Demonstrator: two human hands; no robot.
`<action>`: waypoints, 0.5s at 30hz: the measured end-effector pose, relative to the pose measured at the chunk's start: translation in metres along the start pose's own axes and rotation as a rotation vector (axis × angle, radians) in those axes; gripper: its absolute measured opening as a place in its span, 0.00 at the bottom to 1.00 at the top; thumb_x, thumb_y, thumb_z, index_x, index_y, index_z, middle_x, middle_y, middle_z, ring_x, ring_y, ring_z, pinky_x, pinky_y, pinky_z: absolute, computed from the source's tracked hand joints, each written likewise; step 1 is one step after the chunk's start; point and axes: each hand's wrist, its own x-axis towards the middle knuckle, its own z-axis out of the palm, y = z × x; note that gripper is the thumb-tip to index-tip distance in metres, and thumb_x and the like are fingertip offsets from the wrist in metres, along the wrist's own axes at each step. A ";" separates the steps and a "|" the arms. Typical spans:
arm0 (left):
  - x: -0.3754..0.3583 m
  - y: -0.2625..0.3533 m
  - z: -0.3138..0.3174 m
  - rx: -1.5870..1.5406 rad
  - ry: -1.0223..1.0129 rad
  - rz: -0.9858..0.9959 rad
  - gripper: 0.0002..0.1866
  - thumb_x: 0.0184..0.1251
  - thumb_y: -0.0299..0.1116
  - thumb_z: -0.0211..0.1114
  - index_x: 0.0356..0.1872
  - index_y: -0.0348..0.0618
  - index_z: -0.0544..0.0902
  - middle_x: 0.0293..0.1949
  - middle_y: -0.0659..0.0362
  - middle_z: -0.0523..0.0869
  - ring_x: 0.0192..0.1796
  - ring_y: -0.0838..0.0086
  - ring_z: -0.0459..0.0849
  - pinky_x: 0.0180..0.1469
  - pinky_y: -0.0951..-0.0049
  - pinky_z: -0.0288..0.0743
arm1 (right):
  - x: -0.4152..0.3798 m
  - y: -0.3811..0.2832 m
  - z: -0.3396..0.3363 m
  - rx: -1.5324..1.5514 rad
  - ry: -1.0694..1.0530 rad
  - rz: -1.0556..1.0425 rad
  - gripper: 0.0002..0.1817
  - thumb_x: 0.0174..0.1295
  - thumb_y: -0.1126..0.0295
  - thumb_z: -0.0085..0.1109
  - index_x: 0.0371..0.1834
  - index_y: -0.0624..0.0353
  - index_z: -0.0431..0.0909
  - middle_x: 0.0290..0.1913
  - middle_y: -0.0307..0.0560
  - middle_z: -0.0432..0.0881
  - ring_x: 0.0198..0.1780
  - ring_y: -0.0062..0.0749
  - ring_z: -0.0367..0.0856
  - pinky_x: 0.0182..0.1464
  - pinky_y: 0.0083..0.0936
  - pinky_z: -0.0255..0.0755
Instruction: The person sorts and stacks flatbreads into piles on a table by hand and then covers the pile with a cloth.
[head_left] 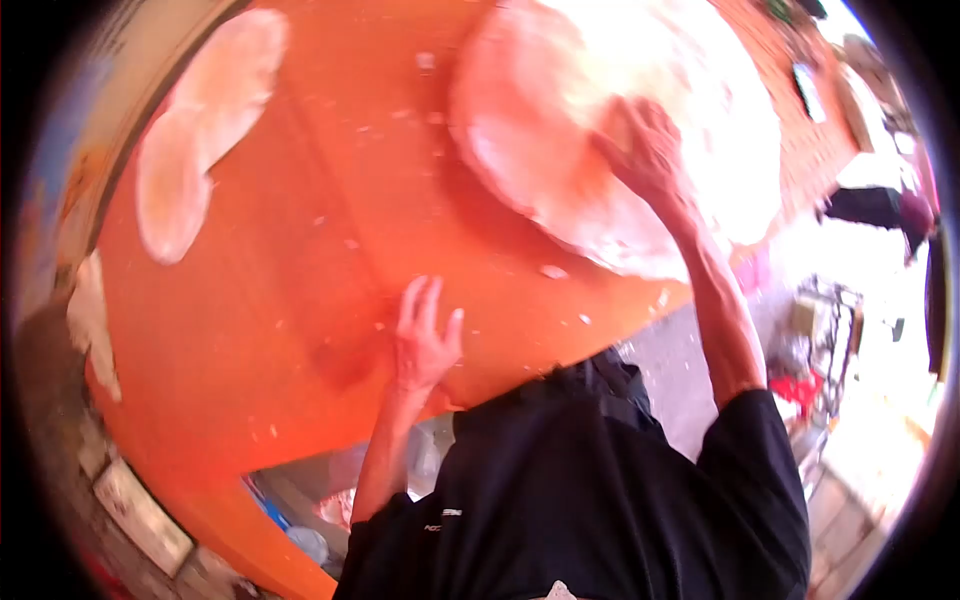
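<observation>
Disc point(530, 130): broad, pale, dough-like; lies flat on the orange bench point(300, 250), on the person's right side. Its near rim sits close to the bench edge, probably so the arm can get well in over the surface without a long lean.

Right hand point(650, 150): open, palm down, fingers spread, thumb out to the side. Appears to rest on the disc; grips nothing. A spread hand likely shares pressure over a soft surface instead of denting one spot.

Left hand point(425, 350): part open, fingers loosely apart, nothing held. Over the bench, nearer the body, apart from the disc. Perhaps a light prop, perhaps just kept out of the way; cannot tell whether it touches.

Long piece point(210, 130): pale, narrow-waisted, well apart from the disc at the far left. Gap probably keeps the two from sticking together.

Ragged strip point(93, 320): at the left bench edge, seemingly set aside.

Crumbs point(552, 271): small pale bits between disc and near edge, more scattered elsewhere; look dropped, not placed.
</observation>
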 end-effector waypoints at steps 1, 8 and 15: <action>0.006 -0.001 -0.002 0.001 0.010 0.005 0.27 0.59 0.30 0.67 0.60 0.32 0.73 0.58 0.41 0.74 0.60 0.47 0.75 0.61 0.58 0.72 | -0.004 0.002 0.007 -0.032 0.082 -0.055 0.33 0.59 0.46 0.59 0.62 0.55 0.70 0.56 0.64 0.72 0.62 0.60 0.65 0.60 0.54 0.59; 0.091 -0.073 -0.066 0.129 0.206 0.003 0.26 0.58 0.32 0.67 0.57 0.33 0.74 0.55 0.42 0.74 0.55 0.49 0.78 0.54 0.59 0.76 | -0.020 -0.019 0.023 -0.203 -0.103 0.079 0.45 0.58 0.37 0.55 0.76 0.44 0.56 0.74 0.74 0.49 0.77 0.65 0.41 0.72 0.63 0.35; 0.202 -0.157 -0.137 0.328 0.312 -0.115 0.24 0.58 0.32 0.67 0.56 0.35 0.76 0.53 0.45 0.77 0.54 0.51 0.78 0.55 0.60 0.74 | -0.017 -0.025 0.023 -0.269 -0.144 0.077 0.46 0.59 0.37 0.54 0.77 0.45 0.52 0.75 0.72 0.46 0.77 0.64 0.40 0.73 0.61 0.32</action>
